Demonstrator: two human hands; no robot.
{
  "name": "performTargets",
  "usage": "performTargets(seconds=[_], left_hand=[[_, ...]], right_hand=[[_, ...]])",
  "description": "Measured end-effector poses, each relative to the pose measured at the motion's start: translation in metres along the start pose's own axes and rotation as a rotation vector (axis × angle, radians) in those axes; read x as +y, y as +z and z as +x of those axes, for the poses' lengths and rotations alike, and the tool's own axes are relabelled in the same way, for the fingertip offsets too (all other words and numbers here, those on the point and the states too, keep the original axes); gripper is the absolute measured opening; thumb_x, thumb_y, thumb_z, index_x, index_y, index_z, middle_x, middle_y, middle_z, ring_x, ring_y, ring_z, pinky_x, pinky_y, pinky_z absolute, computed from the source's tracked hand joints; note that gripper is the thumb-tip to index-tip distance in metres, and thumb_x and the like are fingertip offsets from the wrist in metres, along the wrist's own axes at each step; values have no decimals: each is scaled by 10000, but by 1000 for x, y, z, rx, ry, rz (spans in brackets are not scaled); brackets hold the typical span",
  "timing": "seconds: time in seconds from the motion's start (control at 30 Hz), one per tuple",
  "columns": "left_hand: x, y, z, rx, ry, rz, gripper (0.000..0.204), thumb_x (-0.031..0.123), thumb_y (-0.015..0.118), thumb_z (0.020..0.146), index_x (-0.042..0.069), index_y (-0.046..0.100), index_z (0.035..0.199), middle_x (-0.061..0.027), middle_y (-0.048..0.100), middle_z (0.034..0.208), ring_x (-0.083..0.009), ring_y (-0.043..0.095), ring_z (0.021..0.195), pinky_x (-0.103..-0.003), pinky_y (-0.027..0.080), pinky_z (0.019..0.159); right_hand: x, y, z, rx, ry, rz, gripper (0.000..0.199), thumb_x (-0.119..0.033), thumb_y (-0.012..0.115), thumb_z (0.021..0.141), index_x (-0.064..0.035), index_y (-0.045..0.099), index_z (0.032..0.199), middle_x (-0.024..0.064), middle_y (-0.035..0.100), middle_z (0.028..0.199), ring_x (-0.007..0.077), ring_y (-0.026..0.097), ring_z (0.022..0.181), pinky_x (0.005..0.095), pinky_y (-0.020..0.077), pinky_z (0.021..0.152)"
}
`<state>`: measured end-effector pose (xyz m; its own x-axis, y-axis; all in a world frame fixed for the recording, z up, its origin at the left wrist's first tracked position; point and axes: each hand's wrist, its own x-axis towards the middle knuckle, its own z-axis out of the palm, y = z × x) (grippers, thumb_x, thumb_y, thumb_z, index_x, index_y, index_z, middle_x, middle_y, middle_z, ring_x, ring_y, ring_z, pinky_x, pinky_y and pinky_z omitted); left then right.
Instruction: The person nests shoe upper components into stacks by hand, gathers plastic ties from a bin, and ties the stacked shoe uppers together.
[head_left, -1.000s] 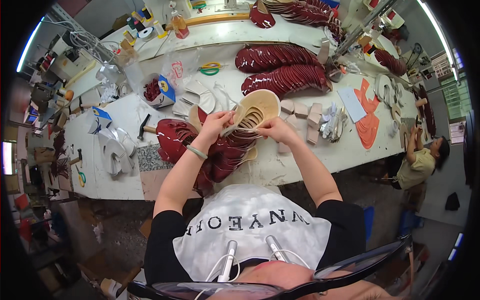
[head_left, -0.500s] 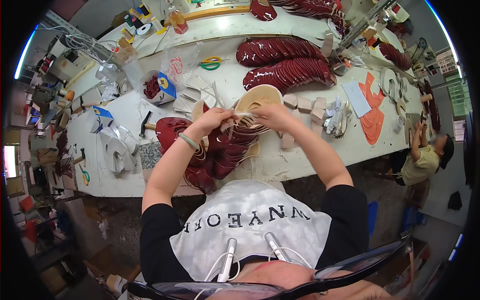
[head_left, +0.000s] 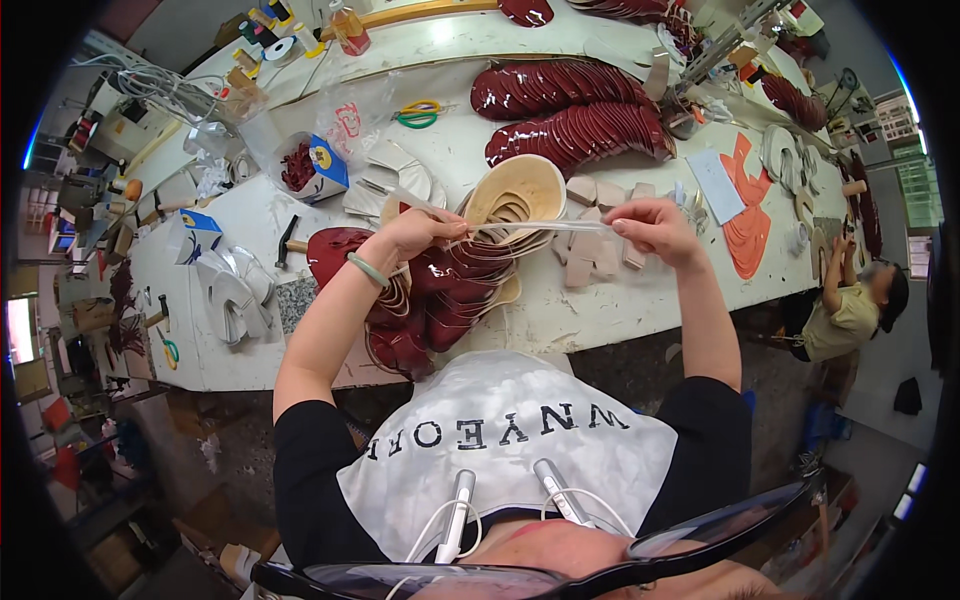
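Observation:
A narrow white strip (head_left: pixel 550 227) is stretched level between my two hands. My left hand (head_left: pixel 424 232) pinches one end of it, above a stack of glossy dark red leather pieces (head_left: pixel 440 290). My right hand (head_left: pixel 652 230) grips the other end between thumb and fingers, over the beige pieces. Just beyond the strip, a stack of curved tan pieces (head_left: pixel 545 182) overlaps like shingles and joins the red ones. Whether the strip is attached to any piece I cannot tell.
Two rows of dark red pieces (head_left: pixel 560 92) lie farther back. Beige blocks (head_left: pixel 600 262), orange pieces (head_left: pixel 745 240) and a white sheet (head_left: pixel 716 189) are at the right. Left are a hammer (head_left: pixel 289 242), a blue box (head_left: pixel 325 170) and scissors (head_left: pixel 417 114). Another person (head_left: pixel 855 310) works at the far right.
My right hand has moved right, away from my left hand, and the white strip is now drawn out between them. My left hand has stayed nearly in place.

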<state>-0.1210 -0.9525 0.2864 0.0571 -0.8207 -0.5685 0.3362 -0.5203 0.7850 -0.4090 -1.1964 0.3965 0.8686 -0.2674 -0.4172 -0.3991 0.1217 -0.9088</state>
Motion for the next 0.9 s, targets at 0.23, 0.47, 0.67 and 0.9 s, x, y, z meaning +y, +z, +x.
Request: performTargets(seconds=[0.23, 0.47, 0.67, 0.9], left_hand=[[15, 14, -13, 60, 97, 452, 124, 36, 636, 743, 1, 699, 843, -74, 673, 786, -145, 598, 753, -255, 456, 707], [-12, 20, 9, 725, 639, 1069, 118, 82, 629, 701, 78, 676, 810, -127, 613, 721, -251, 590, 737, -364, 474, 660], [-21, 24, 0, 864, 1029, 1135, 234, 5, 569, 756, 82, 598, 975, -78, 613, 812, -257, 584, 753, -342, 478, 629], [-34, 24, -10, 837, 983, 936, 84, 62, 672, 749, 53, 626, 820, -97, 619, 781, -239, 605, 709, -323, 468, 638]], right_hand=[[25, 38, 65, 26, -377, -613, 298, -255, 558, 883, -34, 623, 1071, 123, 638, 1037, 214, 586, 958, 306, 441, 851], [86, 139, 169, -268, 26, 220, 328, -194, 455, 952, -30, 501, 1233, 72, 629, 916, 117, 625, 742, 244, 516, 678], [78, 157, 171, -79, -47, 242, 302, -257, 408, 972, -71, 545, 1167, -32, 554, 628, 62, 522, 516, 192, 433, 471], [64, 139, 174, -285, -130, -197, 211, -239, 512, 921, -62, 625, 898, 31, 648, 728, 109, 554, 561, 247, 435, 520]])
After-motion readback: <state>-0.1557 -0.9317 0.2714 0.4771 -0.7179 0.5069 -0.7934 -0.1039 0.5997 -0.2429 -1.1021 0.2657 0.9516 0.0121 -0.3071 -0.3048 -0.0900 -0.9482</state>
